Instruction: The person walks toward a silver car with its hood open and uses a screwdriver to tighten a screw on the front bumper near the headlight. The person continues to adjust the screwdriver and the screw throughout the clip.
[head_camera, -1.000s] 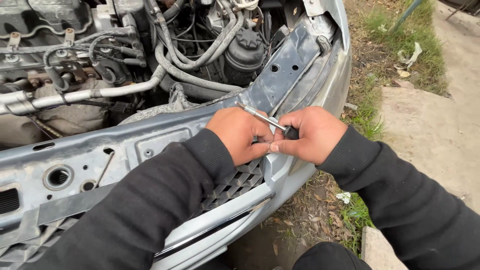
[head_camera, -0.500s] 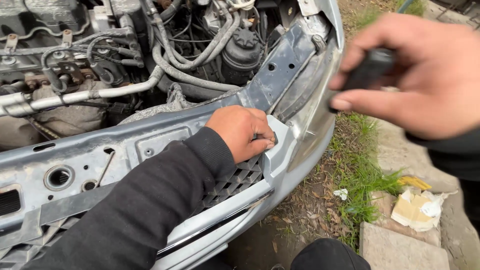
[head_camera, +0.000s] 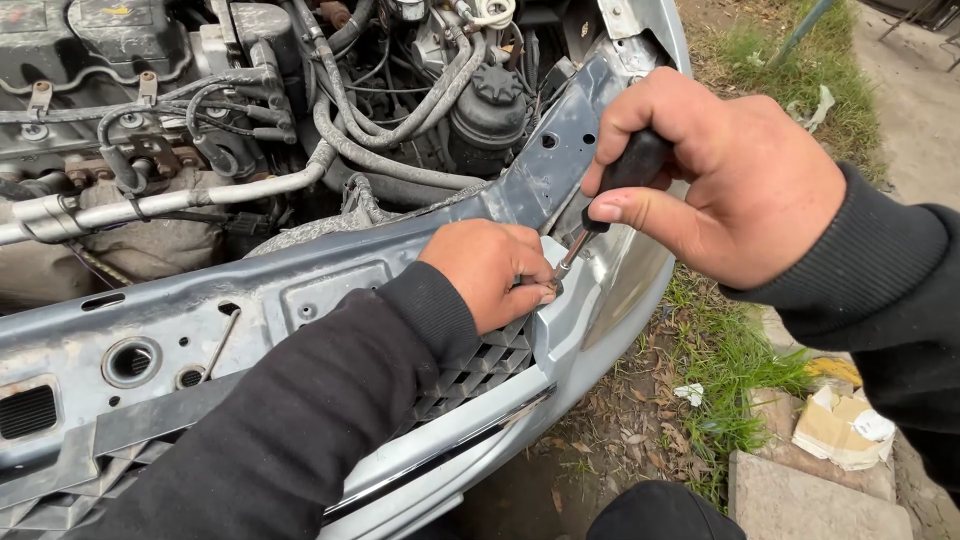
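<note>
Screwdriver (head_camera: 600, 205) (black handle) gripped in right hand (head_camera: 730, 180), tip beside left hand (head_camera: 490, 270) pinching it.

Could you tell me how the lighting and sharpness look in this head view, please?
Head view: soft, even daylight with no hard shadows; the right hand gripping the black-handled screwdriver looms large near the lens yet stays fairly sharp; the left hand on the grey bumper is crisp; faint sheen on the bumper, no glare.
</note>
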